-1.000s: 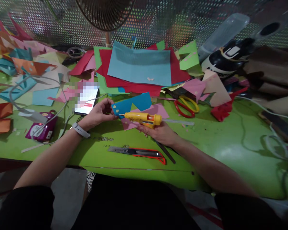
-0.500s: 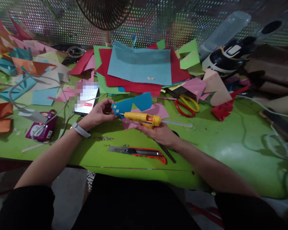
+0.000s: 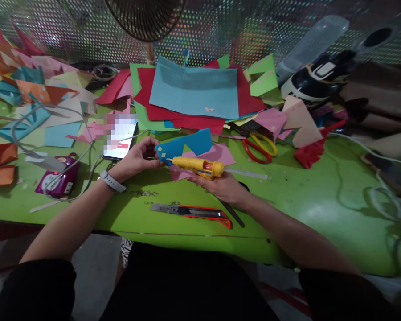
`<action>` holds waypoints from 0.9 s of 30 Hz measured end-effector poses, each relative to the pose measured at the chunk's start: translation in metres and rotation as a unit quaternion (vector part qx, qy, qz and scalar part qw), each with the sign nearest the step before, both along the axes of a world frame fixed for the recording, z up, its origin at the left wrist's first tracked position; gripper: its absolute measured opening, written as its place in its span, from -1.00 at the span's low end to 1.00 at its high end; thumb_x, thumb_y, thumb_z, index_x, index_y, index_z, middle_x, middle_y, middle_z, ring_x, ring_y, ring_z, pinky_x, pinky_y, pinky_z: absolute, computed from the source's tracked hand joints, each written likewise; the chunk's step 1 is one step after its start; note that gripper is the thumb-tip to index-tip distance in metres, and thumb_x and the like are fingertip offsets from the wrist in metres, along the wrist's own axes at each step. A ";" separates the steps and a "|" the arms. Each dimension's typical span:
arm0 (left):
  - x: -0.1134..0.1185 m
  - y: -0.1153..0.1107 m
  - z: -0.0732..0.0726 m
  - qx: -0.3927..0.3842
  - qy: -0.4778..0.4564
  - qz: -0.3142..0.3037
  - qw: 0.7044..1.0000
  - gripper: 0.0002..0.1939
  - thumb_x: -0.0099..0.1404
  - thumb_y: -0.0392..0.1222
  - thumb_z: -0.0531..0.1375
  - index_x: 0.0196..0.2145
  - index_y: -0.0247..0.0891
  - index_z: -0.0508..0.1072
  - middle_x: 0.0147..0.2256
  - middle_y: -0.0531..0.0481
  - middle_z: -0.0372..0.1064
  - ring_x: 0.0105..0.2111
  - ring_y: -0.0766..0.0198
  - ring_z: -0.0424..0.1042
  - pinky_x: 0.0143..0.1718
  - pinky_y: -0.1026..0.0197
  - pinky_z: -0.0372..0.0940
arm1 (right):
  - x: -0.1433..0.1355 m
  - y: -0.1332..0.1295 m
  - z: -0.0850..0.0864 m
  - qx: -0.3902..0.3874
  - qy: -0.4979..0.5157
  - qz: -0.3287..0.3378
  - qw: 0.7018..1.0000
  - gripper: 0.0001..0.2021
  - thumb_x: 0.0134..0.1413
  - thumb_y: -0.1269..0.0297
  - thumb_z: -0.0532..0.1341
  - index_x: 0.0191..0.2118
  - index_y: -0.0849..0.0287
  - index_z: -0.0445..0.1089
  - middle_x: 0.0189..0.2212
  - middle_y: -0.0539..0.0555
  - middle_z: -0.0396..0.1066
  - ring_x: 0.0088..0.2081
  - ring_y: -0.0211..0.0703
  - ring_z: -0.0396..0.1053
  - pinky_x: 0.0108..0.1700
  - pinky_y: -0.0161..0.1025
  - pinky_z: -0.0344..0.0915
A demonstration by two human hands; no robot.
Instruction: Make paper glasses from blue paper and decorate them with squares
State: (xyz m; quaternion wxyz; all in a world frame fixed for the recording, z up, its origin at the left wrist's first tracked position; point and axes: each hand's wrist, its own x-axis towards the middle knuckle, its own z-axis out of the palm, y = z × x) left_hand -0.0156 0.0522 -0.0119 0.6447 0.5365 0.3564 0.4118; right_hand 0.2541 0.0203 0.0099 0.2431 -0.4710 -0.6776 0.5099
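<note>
Between the thumb and fingers of my left hand (image 3: 143,156) is the left end of a blue paper piece (image 3: 197,141) with small pale squares stuck on it. My right hand (image 3: 225,185) is closed round a yellow hot glue gun (image 3: 195,165), its nozzle pointing left at the blue paper near my left fingertips. Whether the tip touches the paper I cannot tell. A clear glue stick (image 3: 247,173) shows behind the gun. Pink paper (image 3: 222,155) lies under the blue piece. Closer to me, a utility knife (image 3: 194,211) with its blade out rests on the green table (image 3: 304,191).
Scissors (image 3: 259,149) with red and yellow handles lie right of the papers. At the back is a stack topped by a light blue sheet (image 3: 195,93). A phone (image 3: 122,138), a purple device (image 3: 58,178) and cables lie left. A fan (image 3: 145,18) stands behind.
</note>
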 end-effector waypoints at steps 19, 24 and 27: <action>0.000 0.000 0.001 0.007 0.015 -0.002 1.000 -0.52 0.03 -0.32 0.46 -0.21 -0.22 0.28 -0.33 0.12 0.37 -0.33 0.38 0.44 -0.23 0.28 0.39 | -0.002 0.000 0.000 0.004 0.027 0.001 1.000 -0.54 0.00 -0.21 0.32 -0.17 0.07 0.50 -0.21 0.11 0.55 -0.16 0.03 0.53 -0.05 -0.03 0.52; 0.000 0.000 0.001 0.004 0.016 0.000 1.000 -0.52 0.02 -0.32 0.47 -0.21 -0.22 0.28 -0.33 0.12 0.37 -0.32 0.38 0.44 -0.21 0.26 0.39 | -0.002 0.000 -0.002 -0.001 0.036 0.001 0.999 -0.53 0.01 -0.20 0.32 -0.14 0.08 0.48 -0.18 0.11 0.56 -0.14 0.02 0.53 -0.02 -0.03 0.51; 0.000 0.000 0.001 0.005 0.016 0.002 1.000 -0.51 0.02 -0.33 0.47 -0.22 -0.23 0.28 -0.33 0.12 0.37 -0.33 0.37 0.44 -0.21 0.25 0.39 | -0.003 0.000 0.000 -0.009 0.034 -0.007 0.999 -0.53 -0.01 -0.20 0.34 -0.16 0.09 0.47 -0.21 0.11 0.55 -0.17 0.02 0.53 -0.05 -0.02 0.53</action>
